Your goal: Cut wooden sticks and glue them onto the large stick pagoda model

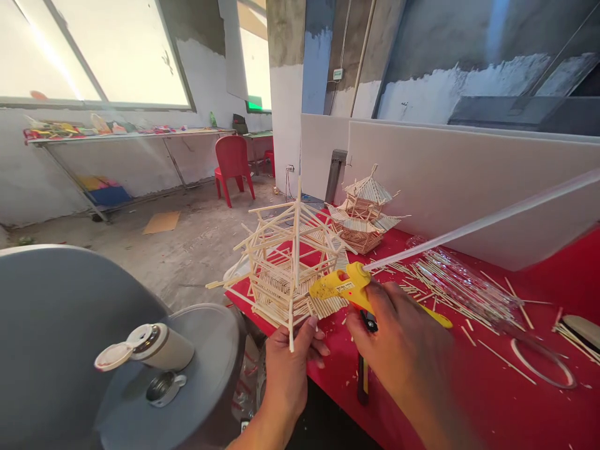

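My right hand [398, 331] grips a yellow hot glue gun [344, 286], with a long clear glue stick [469, 228] jutting from its back end. The gun's nozzle points left at the wooden-stick pagoda model [295, 262], close to its near upright; whether it touches, I cannot tell. Below the model's front corner, my left hand [290, 356] pinches the lower end of a thin stick there. The model has an open roof frame of sticks and a tall centre stick. Beneath my right hand, a black-and-yellow tool [362, 378] lies at the table edge, partly hidden.
A second stick pagoda [368, 212] stands behind on the red table [469, 387]. Bagged sticks [469, 287], loose sticks and a tape ring [544, 362] lie to the right. At left, a grey round stool [201, 356] bears an open bottle [164, 347] and a metal cup [164, 387].
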`<action>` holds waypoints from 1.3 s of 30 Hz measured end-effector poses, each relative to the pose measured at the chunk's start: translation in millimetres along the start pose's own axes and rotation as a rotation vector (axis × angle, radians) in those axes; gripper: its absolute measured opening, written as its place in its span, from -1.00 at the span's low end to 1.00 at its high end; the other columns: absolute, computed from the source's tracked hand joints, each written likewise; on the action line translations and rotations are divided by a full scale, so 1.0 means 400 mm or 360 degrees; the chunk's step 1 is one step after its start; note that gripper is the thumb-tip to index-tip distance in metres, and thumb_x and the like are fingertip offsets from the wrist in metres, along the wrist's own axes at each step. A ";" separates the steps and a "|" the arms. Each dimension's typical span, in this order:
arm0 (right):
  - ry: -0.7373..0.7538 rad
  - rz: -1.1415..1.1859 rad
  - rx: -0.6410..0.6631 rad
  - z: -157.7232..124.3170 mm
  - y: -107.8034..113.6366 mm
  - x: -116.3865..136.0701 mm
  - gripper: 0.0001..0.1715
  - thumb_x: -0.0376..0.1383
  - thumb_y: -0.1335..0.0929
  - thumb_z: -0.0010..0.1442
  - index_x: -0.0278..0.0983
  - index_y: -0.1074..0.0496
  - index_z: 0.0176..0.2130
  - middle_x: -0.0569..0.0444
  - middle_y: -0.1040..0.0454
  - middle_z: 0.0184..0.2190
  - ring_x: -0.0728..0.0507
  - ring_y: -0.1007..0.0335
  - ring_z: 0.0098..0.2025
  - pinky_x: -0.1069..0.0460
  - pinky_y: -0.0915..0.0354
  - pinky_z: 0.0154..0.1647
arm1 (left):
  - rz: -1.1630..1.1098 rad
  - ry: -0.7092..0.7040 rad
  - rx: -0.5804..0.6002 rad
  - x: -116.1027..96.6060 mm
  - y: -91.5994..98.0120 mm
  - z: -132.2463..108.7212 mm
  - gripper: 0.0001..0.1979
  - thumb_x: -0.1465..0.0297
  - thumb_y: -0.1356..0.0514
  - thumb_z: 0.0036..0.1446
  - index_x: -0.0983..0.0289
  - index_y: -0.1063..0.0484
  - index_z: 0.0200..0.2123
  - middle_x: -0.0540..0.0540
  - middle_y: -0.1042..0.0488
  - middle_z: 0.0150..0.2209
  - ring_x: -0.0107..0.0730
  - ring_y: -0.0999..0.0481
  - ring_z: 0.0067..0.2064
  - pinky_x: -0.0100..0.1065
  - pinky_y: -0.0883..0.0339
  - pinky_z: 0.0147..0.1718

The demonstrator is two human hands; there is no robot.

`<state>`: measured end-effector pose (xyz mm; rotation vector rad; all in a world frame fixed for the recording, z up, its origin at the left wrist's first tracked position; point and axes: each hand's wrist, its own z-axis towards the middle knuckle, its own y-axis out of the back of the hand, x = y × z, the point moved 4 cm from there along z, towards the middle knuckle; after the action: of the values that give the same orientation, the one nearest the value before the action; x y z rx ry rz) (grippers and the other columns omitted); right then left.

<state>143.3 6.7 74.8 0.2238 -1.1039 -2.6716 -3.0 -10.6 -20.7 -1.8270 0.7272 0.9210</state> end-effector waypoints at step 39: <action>0.0055 -0.0085 -0.0048 0.006 0.021 0.025 -0.78 -0.27 -0.31 0.21 -0.26 -0.47 -0.15 0.11 -0.43 -0.41 -0.09 -0.36 -0.41 0.01 -0.11 -0.41 | -0.0047 0.0071 -0.0031 0.011 0.025 -0.005 -0.64 0.23 -0.47 -0.19 0.37 -0.49 -0.43 0.00 -0.47 -0.61 -0.52 -0.38 -0.67 -0.49 -0.23 -0.72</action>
<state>134.6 -0.3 82.1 0.2970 -1.0610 -2.7186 -7.9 -16.6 -28.6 -1.8758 0.7192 0.8733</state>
